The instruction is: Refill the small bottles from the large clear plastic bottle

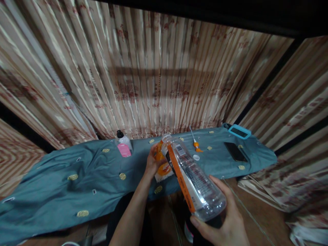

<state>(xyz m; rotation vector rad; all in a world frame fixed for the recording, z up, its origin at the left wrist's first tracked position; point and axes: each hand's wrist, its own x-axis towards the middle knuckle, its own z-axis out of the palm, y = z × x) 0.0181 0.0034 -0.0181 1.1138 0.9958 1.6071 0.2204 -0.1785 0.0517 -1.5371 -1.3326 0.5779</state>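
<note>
My right hand (pixel 222 218) grips the base of a large clear plastic bottle (pixel 202 184) with an orange and white label. The bottle is tilted, its neck pointing up and to the left, away from me. My left hand (pixel 153 160) is closed around an orange container (pixel 161 157) with a pale lower part. The clear bottle's mouth is at the container's top; whether they touch I cannot tell. Behind them, an orange pump head (pixel 196 146) with a thin tube lies on the cloth, near a small white cap (pixel 196 157).
A bottle (pixel 124 147) with a pink label and black top stands at the left on the green-blue cloth (pixel 97 167). To the right lie a dark phone (pixel 235 152) and a light-blue framed object (pixel 239 132). Patterned curtains (pixel 159 85) hang behind.
</note>
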